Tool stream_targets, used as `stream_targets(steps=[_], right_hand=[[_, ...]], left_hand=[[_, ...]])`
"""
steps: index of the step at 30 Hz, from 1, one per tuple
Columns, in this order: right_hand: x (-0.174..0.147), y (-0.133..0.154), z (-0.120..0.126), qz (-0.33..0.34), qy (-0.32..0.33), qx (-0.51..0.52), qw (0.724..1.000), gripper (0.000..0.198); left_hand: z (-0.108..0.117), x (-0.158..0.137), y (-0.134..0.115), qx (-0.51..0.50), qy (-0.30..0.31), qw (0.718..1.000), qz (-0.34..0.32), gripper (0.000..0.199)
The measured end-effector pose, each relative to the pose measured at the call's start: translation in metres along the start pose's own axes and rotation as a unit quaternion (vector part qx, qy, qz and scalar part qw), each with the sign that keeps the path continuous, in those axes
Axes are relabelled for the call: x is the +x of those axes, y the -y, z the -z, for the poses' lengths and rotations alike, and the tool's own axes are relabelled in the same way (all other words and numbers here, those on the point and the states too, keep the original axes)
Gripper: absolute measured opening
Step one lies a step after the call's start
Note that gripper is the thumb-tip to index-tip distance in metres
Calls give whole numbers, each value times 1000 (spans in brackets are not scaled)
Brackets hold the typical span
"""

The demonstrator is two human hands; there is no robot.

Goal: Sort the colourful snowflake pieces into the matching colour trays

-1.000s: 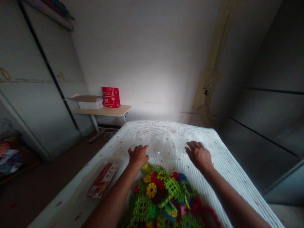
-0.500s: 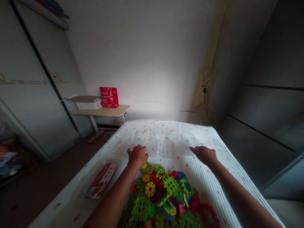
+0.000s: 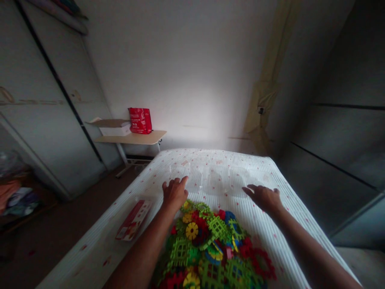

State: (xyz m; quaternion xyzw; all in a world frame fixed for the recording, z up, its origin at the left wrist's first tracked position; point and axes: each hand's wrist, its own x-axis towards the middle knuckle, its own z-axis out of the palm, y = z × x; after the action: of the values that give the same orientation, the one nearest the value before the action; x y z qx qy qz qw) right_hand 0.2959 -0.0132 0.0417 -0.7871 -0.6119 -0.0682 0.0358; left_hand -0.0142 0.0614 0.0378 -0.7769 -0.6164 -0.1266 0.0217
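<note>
My left hand [image 3: 175, 193] hovers over the bed, fingers apart and nothing in them. Across from it, my right hand [image 3: 264, 197] is also open and holds nothing. Between and beyond the hands lie clear plastic containers [image 3: 221, 180], see-through and hard to outline. Nearer to me is a heap of interlocking plastic building pieces [image 3: 216, 227] in green, red, yellow and blue. A yellow flower-shaped piece [image 3: 191, 230] sits on the heap, close to my left forearm. Left of that forearm is a clear tub with a red and white label [image 3: 134, 220].
A striped sheet with red specks covers the bed [image 3: 270, 168]. Beyond its far left corner stands a small table [image 3: 144, 138] bearing a red bag [image 3: 140, 121] and a white box [image 3: 115, 129]. Grey cabinets [image 3: 339, 152] flank the right side.
My left hand has lifted slightly and its index finger now stretches forward. My right hand has shifted a little to the right. The view has tilted slightly; the heap looks the same.
</note>
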Motion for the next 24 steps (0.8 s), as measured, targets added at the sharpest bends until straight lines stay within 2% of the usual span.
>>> stream_targets(steps=[2, 4, 7, 12, 15, 19, 24], right_hand=[[-9, -2, 4, 25, -76, -8, 997, 47], [-24, -4, 6, 82, -151, 18, 985, 43], [-57, -6, 1, 175, -198, 106, 959, 38], [-119, -12, -19, 248, -155, 211, 933, 28], [-140, -17, -30, 239, -128, 254, 928, 28], [-140, -17, -40, 192, -95, 298, 930, 30], [-130, -11, -42, 183, -70, 300, 934, 36]], left_hand=[[6, -11, 1, -27, -37, 998, -40, 42], [7, -27, 4, -81, -65, 990, -91, 34], [2, -55, 9, -187, -70, 968, -149, 29], [-11, -99, 18, -306, -61, 930, -193, 23], [-21, -111, 25, -329, -94, 918, -201, 23], [-33, -111, 31, -316, -148, 918, -189, 22], [-38, -109, 30, -314, -134, 919, -196, 21]])
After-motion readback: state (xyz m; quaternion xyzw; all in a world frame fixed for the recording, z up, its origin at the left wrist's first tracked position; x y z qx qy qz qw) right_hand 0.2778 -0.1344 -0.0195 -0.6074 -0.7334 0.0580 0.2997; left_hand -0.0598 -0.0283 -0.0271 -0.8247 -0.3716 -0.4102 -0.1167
